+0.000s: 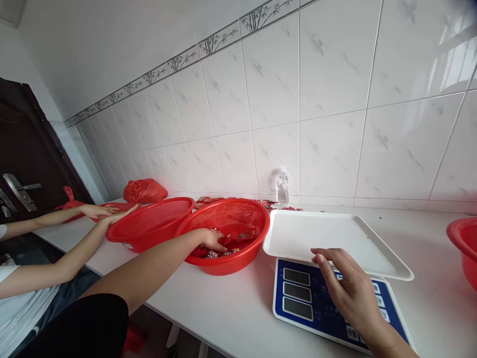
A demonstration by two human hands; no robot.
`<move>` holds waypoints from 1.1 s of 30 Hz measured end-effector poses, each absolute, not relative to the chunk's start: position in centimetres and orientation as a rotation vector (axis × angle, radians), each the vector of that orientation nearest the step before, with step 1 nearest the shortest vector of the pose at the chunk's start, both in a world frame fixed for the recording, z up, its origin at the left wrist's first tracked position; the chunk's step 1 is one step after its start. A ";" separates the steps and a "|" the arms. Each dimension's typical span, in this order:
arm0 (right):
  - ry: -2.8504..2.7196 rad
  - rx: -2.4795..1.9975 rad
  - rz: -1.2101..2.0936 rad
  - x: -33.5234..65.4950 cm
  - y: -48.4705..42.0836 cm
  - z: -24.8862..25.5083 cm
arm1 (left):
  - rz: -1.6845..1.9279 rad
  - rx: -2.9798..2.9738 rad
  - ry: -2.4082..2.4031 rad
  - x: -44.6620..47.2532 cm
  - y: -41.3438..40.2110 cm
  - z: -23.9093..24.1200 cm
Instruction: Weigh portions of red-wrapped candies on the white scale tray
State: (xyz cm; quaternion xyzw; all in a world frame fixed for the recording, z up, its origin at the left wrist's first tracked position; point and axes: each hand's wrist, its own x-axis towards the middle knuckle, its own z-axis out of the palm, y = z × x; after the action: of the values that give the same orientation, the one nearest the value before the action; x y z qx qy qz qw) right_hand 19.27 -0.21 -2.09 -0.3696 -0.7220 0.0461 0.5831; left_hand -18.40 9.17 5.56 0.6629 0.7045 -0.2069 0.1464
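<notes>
While the left hand (213,239), grip unclear, touches packets (245,235) in a basket (225,268), the right (349,291) hovers empty

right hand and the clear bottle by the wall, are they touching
Apart: the head view shows the right hand over the scale, with part of the white tray between it and the bottle.

Workroom, looks like: scale (322,301) on long white table (231,308), red baskets (219,267) side by side, wrapped packets (245,235) inside one, tiled wall (276,99) behind, dark door (22,134) far left.
</notes>
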 end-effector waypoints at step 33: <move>-1.697 -0.918 0.159 19.3 0.0 -2.2 | -0.551 2.008 2.058 -20.4 11.0 4.2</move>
State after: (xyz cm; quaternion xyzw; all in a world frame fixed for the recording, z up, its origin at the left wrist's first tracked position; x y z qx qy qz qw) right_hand 19.34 -0.01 -2.19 -0.3905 -0.7222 0.0675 0.5669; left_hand -20.37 11.03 4.20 0.6819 0.6989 -0.1873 0.1070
